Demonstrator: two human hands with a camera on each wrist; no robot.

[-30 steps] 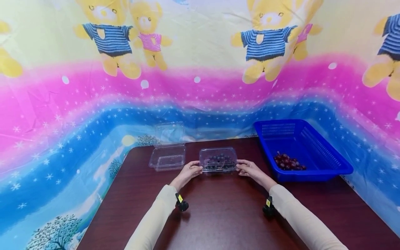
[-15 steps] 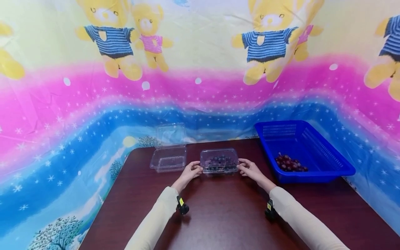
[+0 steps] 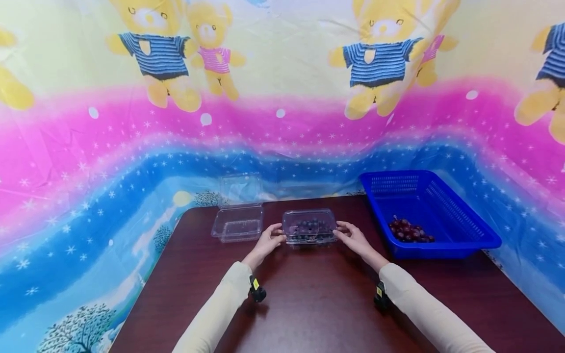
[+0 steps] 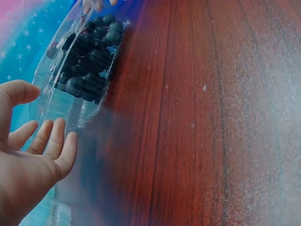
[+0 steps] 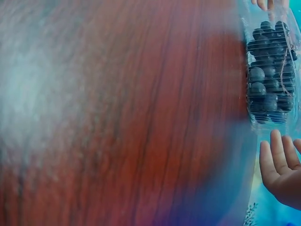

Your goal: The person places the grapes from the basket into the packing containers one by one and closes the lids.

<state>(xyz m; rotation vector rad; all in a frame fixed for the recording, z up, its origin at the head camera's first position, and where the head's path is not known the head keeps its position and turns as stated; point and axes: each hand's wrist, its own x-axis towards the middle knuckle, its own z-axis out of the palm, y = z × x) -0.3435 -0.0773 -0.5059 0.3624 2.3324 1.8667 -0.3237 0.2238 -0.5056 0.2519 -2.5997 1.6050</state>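
1. Two hands flank the lidded clear box [image 3: 309,216]: a second ago their fingers gripped its ends; now the left hand [image 3: 270,239] and right hand [image 3: 353,239] have loosened.
2. The left fingers [image 4: 56,141] are spread beside one end, contact unclear; the right fingers [image 5: 278,153] are parted, just off the other.
3. The box rests on the tabletop [image 3: 309,304], dark fruit [image 4: 94,61] inside, between an open clear box [image 3: 238,224] and a blue basket [image 3: 432,251] holding red grapes [image 3: 408,230]. I judge that the lid is down and closing this box is about done.
4. Neither box shows a brand or label. Yellow stickers [image 3: 256,283] mark the black wrist cameras [image 3: 380,300]; any writing is too small to read.
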